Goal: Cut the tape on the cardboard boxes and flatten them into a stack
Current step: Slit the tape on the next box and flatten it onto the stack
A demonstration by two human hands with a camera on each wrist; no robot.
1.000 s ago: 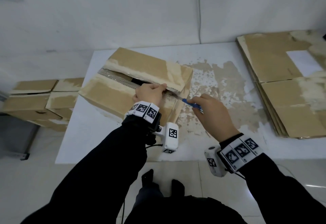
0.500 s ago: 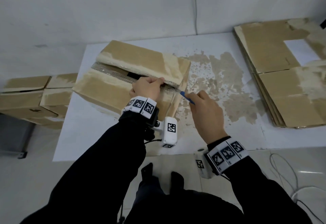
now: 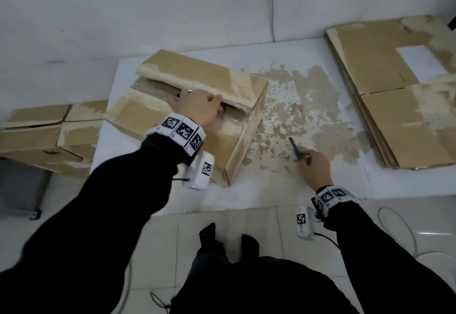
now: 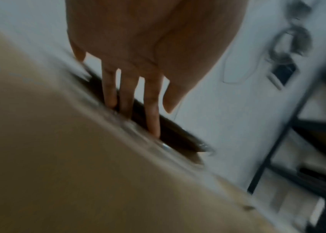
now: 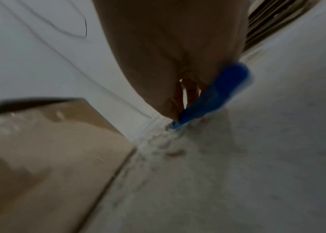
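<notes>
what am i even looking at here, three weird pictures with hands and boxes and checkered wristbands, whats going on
There is no machine here: a person is working with bare hands, wearing three cameras. The wide picture comes from a camera on the head, looking down. The other two come from small cameras on the wrists, looking along each hand, so they are close and blurry. The checkered bands are printed markers on the wrists.

On the white table stands a brown cardboard box whose top seam is already split. The left hand has its fingers pushed into that gap. The right hand holds a small blue-handled cutter low over the table, away from the box. At the right lies a stack of flattened brown cardboard. More closed cardboard boxes sit to the left, beside the table.
</notes>
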